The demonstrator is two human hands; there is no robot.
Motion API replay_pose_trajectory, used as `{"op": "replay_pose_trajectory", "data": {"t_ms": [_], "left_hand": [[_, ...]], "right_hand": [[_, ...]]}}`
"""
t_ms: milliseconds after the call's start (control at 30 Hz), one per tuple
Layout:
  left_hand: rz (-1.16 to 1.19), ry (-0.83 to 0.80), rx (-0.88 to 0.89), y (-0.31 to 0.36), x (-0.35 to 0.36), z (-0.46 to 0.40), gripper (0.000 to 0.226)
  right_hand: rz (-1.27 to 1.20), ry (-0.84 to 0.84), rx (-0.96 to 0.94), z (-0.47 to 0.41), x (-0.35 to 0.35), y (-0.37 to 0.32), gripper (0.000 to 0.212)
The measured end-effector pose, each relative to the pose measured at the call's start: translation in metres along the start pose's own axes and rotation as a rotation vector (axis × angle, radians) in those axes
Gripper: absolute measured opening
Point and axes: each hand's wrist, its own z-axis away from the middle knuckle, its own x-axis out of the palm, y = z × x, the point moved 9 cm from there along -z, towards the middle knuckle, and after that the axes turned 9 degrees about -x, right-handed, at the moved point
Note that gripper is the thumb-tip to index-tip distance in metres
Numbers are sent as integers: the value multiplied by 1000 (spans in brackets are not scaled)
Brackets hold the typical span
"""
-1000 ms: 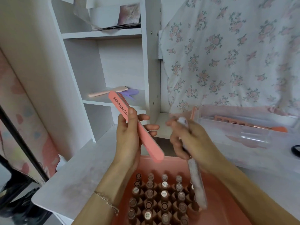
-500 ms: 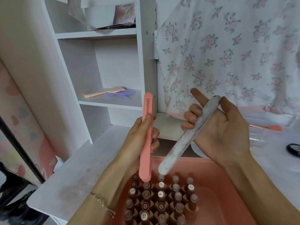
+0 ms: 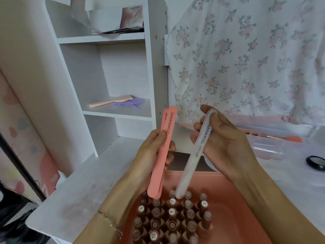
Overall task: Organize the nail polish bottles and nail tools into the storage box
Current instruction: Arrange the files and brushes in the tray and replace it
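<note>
My left hand (image 3: pixel 151 152) grips two pink nail files (image 3: pixel 161 166) held together, upright, lettered SANANMOG. My right hand (image 3: pixel 223 143) holds a white nail file (image 3: pixel 193 159) tilted, its lower tip just above the bottles. Below both hands, a pink storage box (image 3: pixel 233 208) holds several brown nail polish bottles (image 3: pixel 171 217) standing in rows on its left side.
A white shelf unit (image 3: pixel 112 71) stands behind, with a peach brush (image 3: pixel 109 102) and a purple comb (image 3: pixel 130 103) on one shelf. A clear plastic box (image 3: pixel 274 147) with orange tools sits at right, next to a black round object (image 3: pixel 316 162). Floral cloth (image 3: pixel 246 59) hangs behind.
My right hand has turned the white file so its printed face shows and curled its fingers round it. The left hand's pink files now fan apart slightly at the top.
</note>
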Motion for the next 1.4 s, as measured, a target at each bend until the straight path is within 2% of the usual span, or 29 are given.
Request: {"op": "replay_pose_trajectory", "data": {"t_ms": [267, 433, 533, 733, 933, 1000, 1067, 1200, 1400], "left_hand": [[-25, -123, -102, -7, 15, 5, 21], [14, -304, -132, -7, 29, 11, 33], [-30, -313, -112, -6, 30, 12, 35], [-118, -249, -54, -8, 27, 7, 39], [-77, -267, -10, -1, 29, 7, 42], [-50, -293, 6, 2, 31, 8, 41], [-39, -307, 23, 5, 32, 11, 38], [-156, -222, 82, 13, 29, 12, 35], [-158, -149, 119, 29, 25, 12, 32]], "right_hand": [[276, 98, -138, -3, -18, -11, 18], [658, 115, -335, 2, -15, -24, 17], [688, 143, -357, 2, -16, -26, 9], [647, 128, -326, 1, -17, -24, 6], [695, 154, -381, 0, -14, -28, 5], [729, 134, -399, -2, -9, -30, 9], [822, 92, -432, -4, 0, -34, 21], [974, -62, -440, -9, 26, -38, 33], [1049, -202, -417, -19, 60, -49, 35]]}}
